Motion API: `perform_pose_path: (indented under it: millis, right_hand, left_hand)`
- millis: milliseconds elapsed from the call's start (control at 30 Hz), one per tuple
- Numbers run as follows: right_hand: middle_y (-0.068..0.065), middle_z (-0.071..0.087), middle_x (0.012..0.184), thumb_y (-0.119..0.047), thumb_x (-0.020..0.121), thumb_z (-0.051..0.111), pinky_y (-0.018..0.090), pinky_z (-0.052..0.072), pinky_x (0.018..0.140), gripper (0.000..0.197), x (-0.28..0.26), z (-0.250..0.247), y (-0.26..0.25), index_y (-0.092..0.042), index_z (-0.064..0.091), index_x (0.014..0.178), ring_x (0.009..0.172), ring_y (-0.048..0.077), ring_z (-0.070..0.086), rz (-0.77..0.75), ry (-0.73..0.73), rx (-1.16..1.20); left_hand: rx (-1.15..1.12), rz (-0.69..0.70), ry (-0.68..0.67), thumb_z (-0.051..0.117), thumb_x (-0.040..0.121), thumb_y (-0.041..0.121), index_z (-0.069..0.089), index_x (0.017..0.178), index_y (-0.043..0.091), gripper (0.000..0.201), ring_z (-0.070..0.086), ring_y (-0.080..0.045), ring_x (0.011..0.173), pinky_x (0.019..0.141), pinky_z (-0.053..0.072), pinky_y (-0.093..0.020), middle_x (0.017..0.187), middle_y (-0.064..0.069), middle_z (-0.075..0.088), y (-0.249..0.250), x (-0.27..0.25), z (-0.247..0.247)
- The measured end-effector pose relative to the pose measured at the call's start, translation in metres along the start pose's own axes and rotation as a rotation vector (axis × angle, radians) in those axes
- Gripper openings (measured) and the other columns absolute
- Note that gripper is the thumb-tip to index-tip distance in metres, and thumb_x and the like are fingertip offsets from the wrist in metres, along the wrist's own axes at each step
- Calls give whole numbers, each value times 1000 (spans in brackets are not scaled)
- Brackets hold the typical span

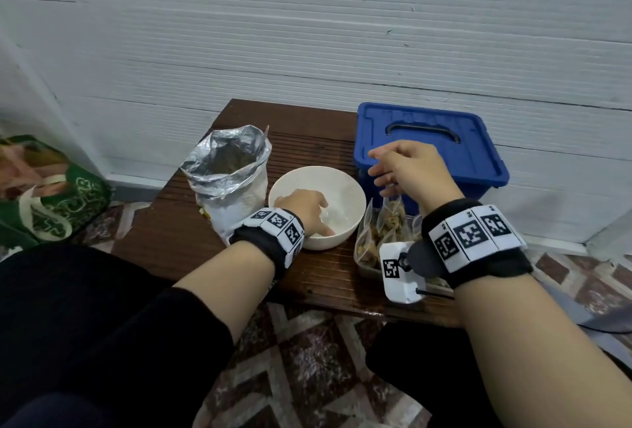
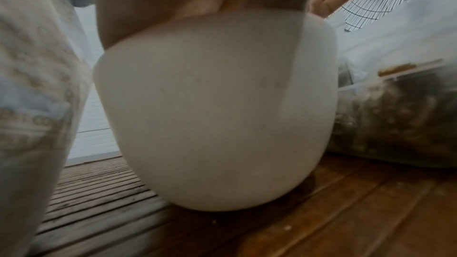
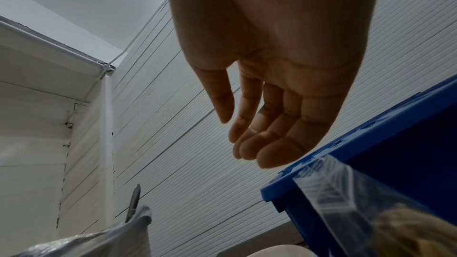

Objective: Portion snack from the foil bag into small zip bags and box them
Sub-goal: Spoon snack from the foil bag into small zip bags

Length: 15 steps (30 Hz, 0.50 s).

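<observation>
Head view: left hand dips into white bowl at table centre, fingers in it, grip unclear. Foil bag upright at 10 o'clock, mouth up. Right hand hovers over filled zip bags, blue box at 1 o'clock, lid on.

Left wrist: bowl wall fills frame.

Right wrist: fingers loosely extended, together, empty.

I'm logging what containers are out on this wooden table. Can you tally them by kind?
Foil bag, open-topped: 1
White bowl: 1
Blue lidded box: 1
Clear tray holding the filled zip bags: 1
Filled zip bags: at least 3; the right wrist hides the rest
Total: 4 containers, plus the zip bags
</observation>
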State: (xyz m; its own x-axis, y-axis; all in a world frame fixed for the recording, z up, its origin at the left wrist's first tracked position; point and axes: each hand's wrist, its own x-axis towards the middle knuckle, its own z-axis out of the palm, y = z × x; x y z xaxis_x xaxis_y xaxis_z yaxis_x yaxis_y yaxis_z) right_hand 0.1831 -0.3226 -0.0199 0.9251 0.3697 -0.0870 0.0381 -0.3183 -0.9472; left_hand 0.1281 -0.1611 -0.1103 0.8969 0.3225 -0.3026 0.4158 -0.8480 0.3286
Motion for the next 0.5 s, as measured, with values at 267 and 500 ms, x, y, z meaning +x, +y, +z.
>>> perform_pose_path:
  millis: [267, 500]
  right_hand:
    - [7, 69, 82, -22, 95, 54, 31, 56, 64, 17, 1, 0, 0, -12, 68, 99, 69, 15, 62, -4, -4, -13]
    - [7, 69, 82, -21, 95, 54, 30, 56, 63, 16, 1, 0, 2, -12, 67, 98, 69, 15, 61, -15, -6, -29]
  left_hand:
    - [-106, 10, 83, 73, 83, 38, 72, 95, 24, 19, 60, -20, 102, 93, 49, -38, 107, 0, 67, 1, -2, 1]
    - [-254, 76, 290, 59, 94, 29, 69, 109, 24, 19, 59, -18, 98, 90, 46, -32, 98, 0, 67, -4, -5, -4]
